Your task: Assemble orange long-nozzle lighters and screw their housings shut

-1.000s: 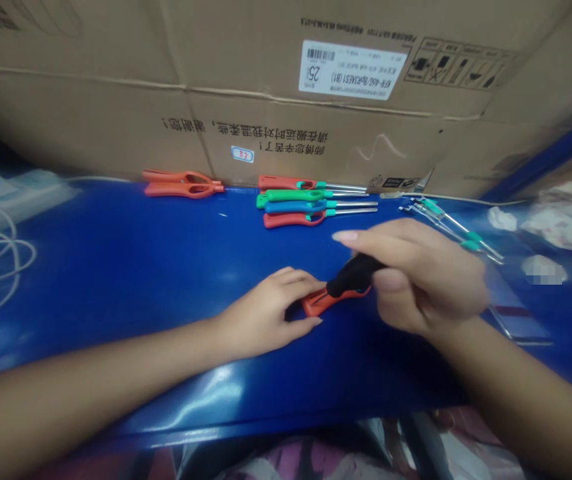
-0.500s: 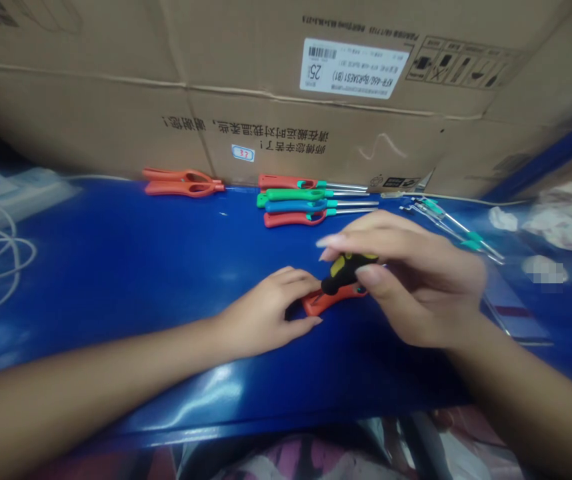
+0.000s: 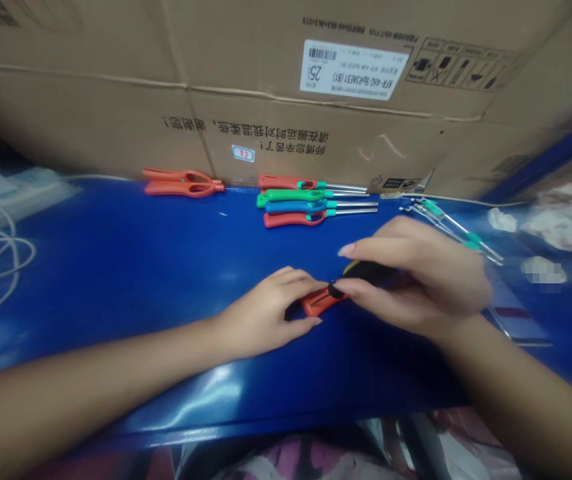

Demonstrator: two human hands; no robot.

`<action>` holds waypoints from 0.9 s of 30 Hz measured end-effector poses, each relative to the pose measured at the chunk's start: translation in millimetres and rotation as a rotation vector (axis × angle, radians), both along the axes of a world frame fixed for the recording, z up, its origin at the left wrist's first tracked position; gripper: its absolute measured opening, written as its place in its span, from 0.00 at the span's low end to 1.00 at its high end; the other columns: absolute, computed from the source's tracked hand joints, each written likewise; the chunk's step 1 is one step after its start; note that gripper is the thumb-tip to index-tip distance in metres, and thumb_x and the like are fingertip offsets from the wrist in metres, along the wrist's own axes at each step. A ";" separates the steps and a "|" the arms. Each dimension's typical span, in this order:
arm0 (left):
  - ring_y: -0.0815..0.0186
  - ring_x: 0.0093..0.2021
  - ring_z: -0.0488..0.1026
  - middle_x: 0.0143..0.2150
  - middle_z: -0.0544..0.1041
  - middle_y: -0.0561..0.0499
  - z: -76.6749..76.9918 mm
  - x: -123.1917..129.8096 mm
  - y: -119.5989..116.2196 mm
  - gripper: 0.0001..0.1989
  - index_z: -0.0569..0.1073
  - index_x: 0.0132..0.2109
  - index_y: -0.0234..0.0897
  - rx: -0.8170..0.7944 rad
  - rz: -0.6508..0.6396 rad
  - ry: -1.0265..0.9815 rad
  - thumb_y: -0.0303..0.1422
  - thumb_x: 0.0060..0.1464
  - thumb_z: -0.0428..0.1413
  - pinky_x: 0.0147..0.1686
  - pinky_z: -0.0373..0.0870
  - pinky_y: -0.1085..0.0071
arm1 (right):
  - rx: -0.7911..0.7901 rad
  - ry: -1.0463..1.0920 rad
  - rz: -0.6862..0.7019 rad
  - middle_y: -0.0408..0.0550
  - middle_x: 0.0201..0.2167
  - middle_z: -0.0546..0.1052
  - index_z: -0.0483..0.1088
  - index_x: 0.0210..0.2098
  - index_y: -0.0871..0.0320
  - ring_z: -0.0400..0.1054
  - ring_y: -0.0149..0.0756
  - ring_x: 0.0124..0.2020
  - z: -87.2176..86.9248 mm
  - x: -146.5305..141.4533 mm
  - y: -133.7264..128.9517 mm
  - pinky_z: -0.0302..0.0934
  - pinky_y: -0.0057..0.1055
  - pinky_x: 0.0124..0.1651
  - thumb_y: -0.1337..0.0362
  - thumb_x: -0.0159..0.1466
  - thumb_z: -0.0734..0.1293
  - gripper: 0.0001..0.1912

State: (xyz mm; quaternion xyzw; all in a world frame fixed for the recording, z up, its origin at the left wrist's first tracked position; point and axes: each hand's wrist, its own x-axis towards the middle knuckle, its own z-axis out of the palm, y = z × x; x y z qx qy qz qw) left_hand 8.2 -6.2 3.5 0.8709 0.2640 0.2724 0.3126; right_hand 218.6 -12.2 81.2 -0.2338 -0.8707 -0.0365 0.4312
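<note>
My left hand (image 3: 271, 312) holds the end of an orange lighter casing (image 3: 319, 302) against the blue table. In my right hand (image 3: 416, 277) is a black and yellow screwdriver (image 3: 370, 271), gripped between thumb and fingers. Its dark end is over the casing, and the tip is hard to make out. Part of the casing is hidden under my right thumb. Behind my hands lie several assembled lighters with metal tubes, among them a green one (image 3: 293, 196) and a blue one (image 3: 296, 207). Orange casing halves (image 3: 181, 183) rest further left.
A cardboard box (image 3: 116, 120) stands along the back of the blue table (image 3: 166, 247). Metal tubes with teal parts (image 3: 459, 227) lie at the right, near crumpled white material (image 3: 566, 217) and a flat phone-like object (image 3: 516, 310). A white cable (image 3: 13, 257) coils at the left.
My right hand has shifted slightly right and turned, carrying the screwdriver over the casing to the right. My left hand and the casing remain in place.
</note>
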 end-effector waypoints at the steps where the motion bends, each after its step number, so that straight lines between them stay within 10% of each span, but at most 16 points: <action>1: 0.59 0.51 0.73 0.49 0.77 0.47 0.5 0.1 0.0 0.13 0.74 0.51 0.38 -0.006 -0.003 -0.001 0.31 0.59 0.61 0.53 0.71 0.60 | -0.008 -0.037 0.030 0.49 0.35 0.80 0.74 0.50 0.59 0.74 0.36 0.37 0.2 0.5 -1.4 0.70 0.32 0.38 0.66 0.66 0.68 0.12; 6: 0.59 0.51 0.72 0.48 0.77 0.47 -0.1 0.0 0.0 0.13 0.74 0.50 0.36 -0.010 -0.009 -0.009 0.29 0.58 0.61 0.53 0.71 0.61 | -0.279 0.031 0.149 0.52 0.46 0.79 0.69 0.58 0.59 0.74 0.37 0.44 1.1 -4.0 -8.1 0.71 0.35 0.45 0.69 0.69 0.62 0.19; 11: 0.60 0.49 0.72 0.48 0.76 0.47 -1.6 0.1 -0.4 0.12 0.75 0.49 0.36 0.001 0.003 -0.006 0.29 0.58 0.61 0.51 0.71 0.62 | -0.017 -0.021 -0.047 0.47 0.31 0.76 0.76 0.47 0.59 0.70 0.33 0.31 2.7 -4.4 -5.4 0.68 0.29 0.33 0.61 0.64 0.73 0.13; 17: 0.59 0.48 0.73 0.46 0.77 0.48 -1.7 0.4 -0.8 0.16 0.74 0.53 0.37 0.021 0.015 -0.004 0.29 0.57 0.61 0.50 0.72 0.62 | -0.410 0.133 0.220 0.50 0.43 0.80 0.72 0.56 0.56 0.75 0.37 0.42 2.5 -1.8 -0.1 0.72 0.36 0.43 0.68 0.71 0.62 0.16; 22: 0.61 0.47 0.72 0.45 0.76 0.48 -1.4 0.4 -0.9 0.17 0.74 0.54 0.37 0.008 0.010 -0.008 0.28 0.58 0.61 0.50 0.72 0.63 | -0.054 0.055 0.029 0.45 0.30 0.77 0.76 0.44 0.56 0.70 0.32 0.30 1.5 -1.0 1.2 0.68 0.30 0.34 0.62 0.62 0.74 0.10; 27: 0.59 0.48 0.72 0.46 0.76 0.47 -1.6 -0.1 -1.3 0.14 0.74 0.52 0.35 0.018 0.019 0.007 0.30 0.58 0.61 0.50 0.72 0.62 | -0.304 0.015 0.158 0.52 0.47 0.78 0.68 0.60 0.58 0.73 0.39 0.47 1.5 -1.1 -1.9 0.70 0.38 0.48 0.66 0.71 0.60 0.19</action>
